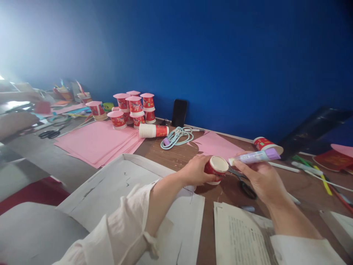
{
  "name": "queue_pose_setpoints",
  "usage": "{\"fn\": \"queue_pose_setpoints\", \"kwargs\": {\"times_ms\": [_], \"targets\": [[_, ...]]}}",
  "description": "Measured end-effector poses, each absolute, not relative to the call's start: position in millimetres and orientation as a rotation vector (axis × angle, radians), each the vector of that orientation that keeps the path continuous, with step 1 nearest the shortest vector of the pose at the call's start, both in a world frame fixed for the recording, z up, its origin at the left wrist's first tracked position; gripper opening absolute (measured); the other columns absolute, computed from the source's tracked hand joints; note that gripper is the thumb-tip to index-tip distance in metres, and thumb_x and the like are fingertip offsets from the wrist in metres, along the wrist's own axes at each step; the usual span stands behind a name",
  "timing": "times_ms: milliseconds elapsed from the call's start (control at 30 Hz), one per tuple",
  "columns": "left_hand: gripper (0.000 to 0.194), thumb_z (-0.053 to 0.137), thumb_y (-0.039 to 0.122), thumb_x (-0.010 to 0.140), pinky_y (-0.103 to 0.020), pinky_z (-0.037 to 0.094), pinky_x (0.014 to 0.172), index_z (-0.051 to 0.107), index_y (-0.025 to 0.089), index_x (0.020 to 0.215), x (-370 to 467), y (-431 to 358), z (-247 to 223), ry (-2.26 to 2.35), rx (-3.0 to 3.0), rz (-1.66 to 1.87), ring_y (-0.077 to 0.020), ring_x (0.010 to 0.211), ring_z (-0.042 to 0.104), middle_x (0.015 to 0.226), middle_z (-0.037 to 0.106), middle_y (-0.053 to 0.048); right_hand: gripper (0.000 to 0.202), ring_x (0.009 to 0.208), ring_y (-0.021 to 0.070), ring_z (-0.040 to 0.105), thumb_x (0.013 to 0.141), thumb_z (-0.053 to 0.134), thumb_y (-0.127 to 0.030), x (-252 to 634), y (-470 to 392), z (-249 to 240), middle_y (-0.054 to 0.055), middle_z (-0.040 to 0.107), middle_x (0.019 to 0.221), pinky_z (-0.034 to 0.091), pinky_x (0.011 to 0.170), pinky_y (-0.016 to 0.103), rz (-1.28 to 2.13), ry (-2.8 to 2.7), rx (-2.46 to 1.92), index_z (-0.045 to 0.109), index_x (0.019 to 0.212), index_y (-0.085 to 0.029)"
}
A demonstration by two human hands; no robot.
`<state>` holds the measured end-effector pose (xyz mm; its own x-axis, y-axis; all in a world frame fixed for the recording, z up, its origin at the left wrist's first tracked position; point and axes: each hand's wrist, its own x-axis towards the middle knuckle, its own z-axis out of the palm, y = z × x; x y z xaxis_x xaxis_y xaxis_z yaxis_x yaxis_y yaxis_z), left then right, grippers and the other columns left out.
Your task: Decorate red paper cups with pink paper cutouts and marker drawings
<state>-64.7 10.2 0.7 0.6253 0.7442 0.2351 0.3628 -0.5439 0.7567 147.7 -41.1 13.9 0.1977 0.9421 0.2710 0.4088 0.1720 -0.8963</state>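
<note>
My left hand [195, 170] is wrapped round a red paper cup [218, 164] tipped at a slant, its pale round end facing up. Between the fingers and thumb of my right hand [261, 179] is a glue stick [252, 157], with a purple end pointing right and its white tip close to the cup's rim. Whether tip and cup touch, I cannot tell. Dark-handled scissors [247, 189] lie under my right hand, partly covered by it. A small pale cap [248, 208] rests on the table below them.
Several red cups with pink discs [135, 106] are stacked by the wall. Nearby are pink sheets [93, 141], nested cups [153, 130], a coiled cord [179, 137] and a phone [179, 112]. An open book [239, 232] and a white box lid [107, 191] lie in front. Another person's arm [16, 123] reaches in from the left.
</note>
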Motion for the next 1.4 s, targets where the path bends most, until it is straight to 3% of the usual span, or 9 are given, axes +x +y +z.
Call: {"fn": "queue_pose_setpoints", "kwargs": {"times_ms": [500,633,767,833,1033,1200,1400], "targets": [[0.05,0.077,0.039,0.066,-0.038,0.047,0.092,0.066,0.021,0.111,-64.3,10.2,-0.1,0.844,2.123,0.764,-0.0277,0.105,0.06,0.11,0.069,-0.008,0.025,0.094,0.0263,0.066,0.079,0.071,-0.044,158.2,-37.5,-1.0,0.005,0.072,0.097,0.051,0.088,0.038,0.472,-1.559,-1.486,0.07,0.094,-0.024],[0.066,0.078,0.04,0.065,-0.041,0.047,0.093,0.059,0.019,0.124,-63.2,10.3,-3.0,0.884,2.073,0.802,-0.0299,0.109,0.06,0.117,0.066,-0.011,0.029,0.078,0.0184,0.066,0.072,0.08,-0.042,155.8,-41.1,-0.8,0.002,0.071,0.088,0.057,0.068,0.028,0.842,-1.023,-1.39,0.071,0.093,-0.024],[0.098,0.082,0.047,0.06,-0.049,0.044,0.099,0.041,0.013,0.143,-62.4,9.6,-7.0,1.012,2.019,0.807,-0.0365,0.123,0.052,0.135,0.055,-0.019,0.03,0.06,0.0072,0.056,0.064,0.087,-0.032,144.1,-44.4,1.1,-0.002,0.066,0.08,0.051,0.048,0.015,1.123,-0.662,-1.091,0.071,0.087,-0.02],[0.104,0.083,0.051,0.058,-0.053,0.042,0.101,0.039,0.011,0.143,-62.3,7.6,-7.1,1.05,2.044,0.901,-0.0387,0.128,0.046,0.139,0.051,-0.022,0.029,0.056,0.0044,0.051,0.065,0.087,-0.03,137.0,-46.5,2.1,-0.002,0.063,0.08,0.047,0.044,0.013,1.192,-0.603,-1.013,0.071,0.086,-0.018],[0.057,0.075,0.053,0.072,-0.047,0.04,0.102,0.058,0.02,0.116,-59.5,-3.7,-3.5,0.802,2.203,1.51,-0.0276,0.113,0.055,0.116,0.065,-0.011,0.023,0.056,0.0048,0.049,0.071,0.083,-0.03,118.9,-56.5,9.8,-0.003,0.059,0.078,0.046,0.045,0.015,1.253,-0.668,-0.935,0.07,0.087,-0.02],[0.053,0.072,0.058,0.073,-0.044,0.041,0.097,0.061,0.021,0.11,-55.8,-12.6,-1.1,0.713,2.237,1.579,-0.0249,0.104,0.058,0.108,0.068,-0.008,0.023,0.057,0.0073,0.047,0.074,0.081,-0.031,110.8,-65.4,13.9,-0.003,0.057,0.073,0.047,0.051,0.018,1.225,-0.791,-0.942,0.069,0.093,-0.023],[0.041,0.07,0.048,0.079,-0.04,0.043,0.092,0.062,0.021,0.108,-56.8,-18.8,5.9,0.651,2.267,1.598,-0.0218,0.098,0.059,0.102,0.068,-0.007,0.024,0.059,0.0083,0.044,0.077,0.078,-0.034,104.9,-70.6,10.2,-0.002,0.058,0.074,0.041,0.05,0.02,1.154,-0.923,-1.033,0.068,0.096,-0.023]]}}
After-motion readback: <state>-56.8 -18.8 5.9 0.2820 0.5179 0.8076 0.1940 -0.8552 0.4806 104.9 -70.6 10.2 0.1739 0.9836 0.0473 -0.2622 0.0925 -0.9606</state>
